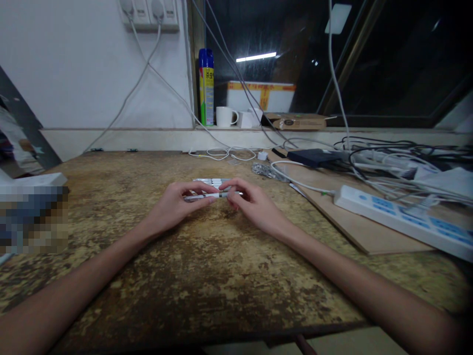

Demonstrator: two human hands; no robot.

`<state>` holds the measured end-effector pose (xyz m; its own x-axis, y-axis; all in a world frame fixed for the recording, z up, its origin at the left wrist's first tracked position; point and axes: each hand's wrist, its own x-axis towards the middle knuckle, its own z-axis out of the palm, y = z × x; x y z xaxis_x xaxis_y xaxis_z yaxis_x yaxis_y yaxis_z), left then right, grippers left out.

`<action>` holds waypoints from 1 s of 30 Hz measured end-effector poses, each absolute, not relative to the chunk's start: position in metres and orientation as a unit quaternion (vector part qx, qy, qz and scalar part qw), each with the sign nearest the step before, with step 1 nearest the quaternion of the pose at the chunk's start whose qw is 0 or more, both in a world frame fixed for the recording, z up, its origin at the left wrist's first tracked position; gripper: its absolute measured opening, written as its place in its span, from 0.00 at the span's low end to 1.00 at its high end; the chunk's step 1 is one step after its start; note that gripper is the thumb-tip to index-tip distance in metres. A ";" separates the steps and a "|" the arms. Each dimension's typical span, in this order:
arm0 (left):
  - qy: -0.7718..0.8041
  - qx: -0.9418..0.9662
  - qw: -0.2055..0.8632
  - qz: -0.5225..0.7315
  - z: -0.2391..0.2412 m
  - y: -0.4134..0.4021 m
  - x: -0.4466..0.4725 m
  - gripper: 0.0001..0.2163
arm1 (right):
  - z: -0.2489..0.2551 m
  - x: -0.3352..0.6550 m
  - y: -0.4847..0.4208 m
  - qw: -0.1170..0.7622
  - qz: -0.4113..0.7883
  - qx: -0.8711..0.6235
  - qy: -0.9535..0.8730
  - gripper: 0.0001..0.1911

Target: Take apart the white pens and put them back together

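Note:
Both my hands meet at the middle of a worn brown table [207, 276]. My left hand [177, 203] pinches the left part of a slim white pen-like stick [204, 196]. My right hand [248, 199] pinches its right end with fingers curled. Just behind the hands lies a small row of similar white sticks [210, 182] on the table.
A white power strip [399, 215] rests on a wooden board [354, 231] at the right, amid tangled cables [388, 153]. On the sill stand a blue spray can [206, 86], a white mug [225, 117] and a cardboard box [297, 121]. A blurred patch covers the left edge.

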<state>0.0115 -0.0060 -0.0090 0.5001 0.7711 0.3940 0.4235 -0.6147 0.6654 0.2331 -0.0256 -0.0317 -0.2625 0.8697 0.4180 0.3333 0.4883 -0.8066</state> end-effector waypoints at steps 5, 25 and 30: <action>0.355 0.831 0.251 0.348 -0.010 -0.004 0.011 0.13 | -0.030 0.232 -0.029 0.434 0.350 -0.388 -0.733 0.16; 0.352 0.829 0.258 0.349 -0.009 -0.006 0.011 0.12 | -0.030 0.233 -0.027 0.456 0.330 -0.378 -0.735 0.11; 0.348 0.832 0.255 0.349 -0.009 -0.006 0.011 0.12 | -0.030 0.233 -0.028 0.439 0.354 -0.386 -0.730 0.15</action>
